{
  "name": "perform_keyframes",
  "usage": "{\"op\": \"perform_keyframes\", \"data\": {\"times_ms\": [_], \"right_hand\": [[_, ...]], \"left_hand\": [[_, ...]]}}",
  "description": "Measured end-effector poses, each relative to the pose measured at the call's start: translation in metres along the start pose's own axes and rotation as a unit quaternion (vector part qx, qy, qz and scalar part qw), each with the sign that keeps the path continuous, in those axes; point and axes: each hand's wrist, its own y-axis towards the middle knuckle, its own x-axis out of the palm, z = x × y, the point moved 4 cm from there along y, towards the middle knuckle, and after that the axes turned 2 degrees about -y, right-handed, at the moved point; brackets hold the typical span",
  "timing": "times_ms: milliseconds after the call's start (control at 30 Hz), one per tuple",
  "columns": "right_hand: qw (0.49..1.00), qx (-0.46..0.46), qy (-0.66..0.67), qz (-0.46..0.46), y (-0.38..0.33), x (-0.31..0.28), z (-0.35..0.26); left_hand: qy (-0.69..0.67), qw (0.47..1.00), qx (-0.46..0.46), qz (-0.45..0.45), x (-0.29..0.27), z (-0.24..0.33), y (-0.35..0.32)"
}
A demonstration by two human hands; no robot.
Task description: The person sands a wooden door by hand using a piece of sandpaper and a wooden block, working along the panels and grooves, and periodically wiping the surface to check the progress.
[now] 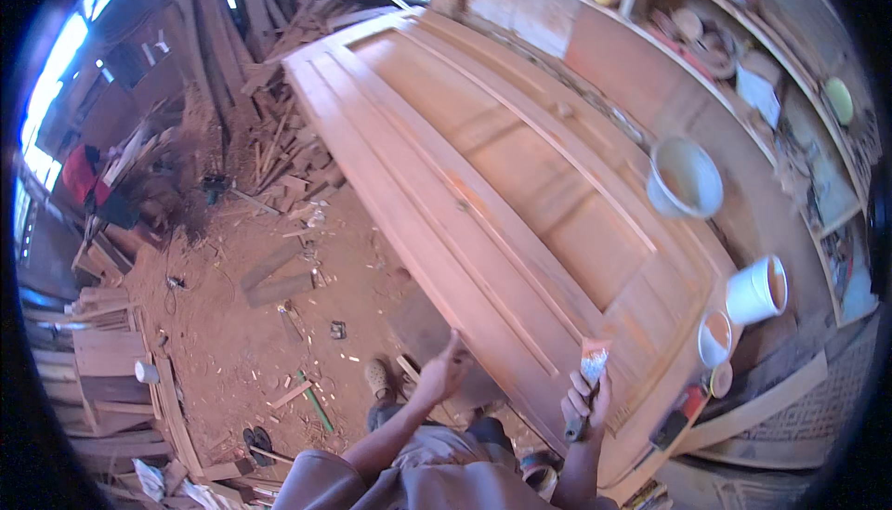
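A long wooden door panel (409, 176) with recessed sections lies before me, running from near right to far left. My right hand (588, 403) is closed round the dark handle of a paintbrush (595, 359). The brush points away from me, its metal band shiny and its orange-tinted bristle end over the near part of the door. Beside the door's near left edge is my left hand (441, 378), with one finger stretched out toward that edge and nothing seen in it. Whether the finger touches the wood I cannot tell.
On the right stand a white bucket (686, 177), a white tub (755, 290) and a smaller white container (714, 338). Shelves (734, 83) with clutter line the right wall. Wood offcuts (302, 152) lie piled beyond the door; scraps litter the dirt floor (223, 296).
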Motion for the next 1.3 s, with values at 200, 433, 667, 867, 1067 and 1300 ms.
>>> {"op": "perform_keyframes", "data": {"times_ms": [200, 433, 667, 867, 1067, 1300], "right_hand": [[0.994, -0.006, 0.110, 0.001, 0.049, 0.046, 0.102], [0.988, -0.017, 0.140, 0.068, 0.080, 0.103, 0.255], [0.995, -0.005, 0.049, 0.084, 0.127, 0.146, 0.294], [0.995, -0.033, 0.065, 0.068, 0.176, 0.139, 0.299], [0.992, -0.068, 0.105, 0.009, 0.204, 0.110, 0.289], [0.988, -0.099, 0.115, 0.000, 0.246, 0.098, 0.313]], "left_hand": [[0.129, 0.969, 0.142, -0.157, -0.036, -0.002, 0.024], [0.141, 0.903, 0.256, -0.317, -0.117, -0.136, 0.022], [0.003, 0.966, -0.115, -0.232, -0.316, -0.362, -0.068], [0.041, 0.939, -0.275, -0.202, -0.348, -0.445, -0.180], [-0.060, 0.929, -0.362, -0.053, -0.354, -0.476, -0.195], [-0.001, 0.959, -0.283, -0.012, -0.404, -0.408, -0.115]]}}
